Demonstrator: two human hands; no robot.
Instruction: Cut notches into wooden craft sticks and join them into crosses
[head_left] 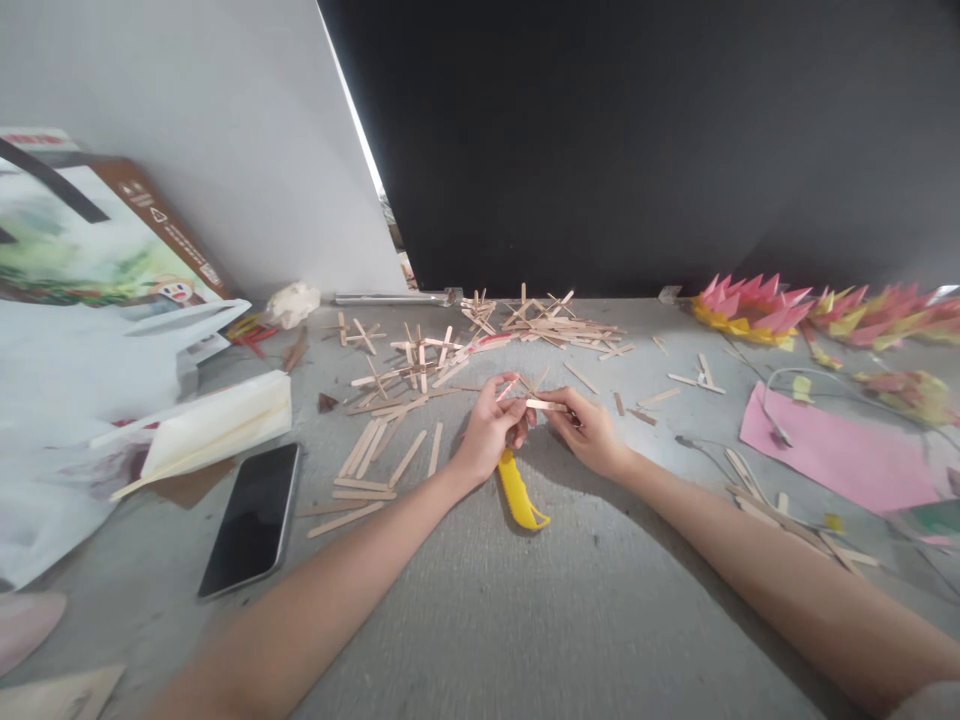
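Observation:
My left hand (491, 430) is closed, thumb and fingers pinched on a thin wooden craft stick (508, 387) that is partly hidden. Between the fingertips of my right hand (589, 430) is another pale craft stick (546, 405), its free end reaching towards my left thumb. The two hands almost meet above the table. A yellow utility knife (521, 495) lies just under my left hand, its upper end covered by the fingers. Beyond the hands are crossed craft sticks (421, 360) joined into small shapes and a heap of sticks (559, 325).
Loose sticks (362, 485) and a black phone (251, 520) lie to the left, beside white plastic bags (67, 400). On the right are pink paper (832, 450), a white cable (769, 400) and pink-yellow folded-paper rings (750, 310). A dark panel (637, 150) stands behind.

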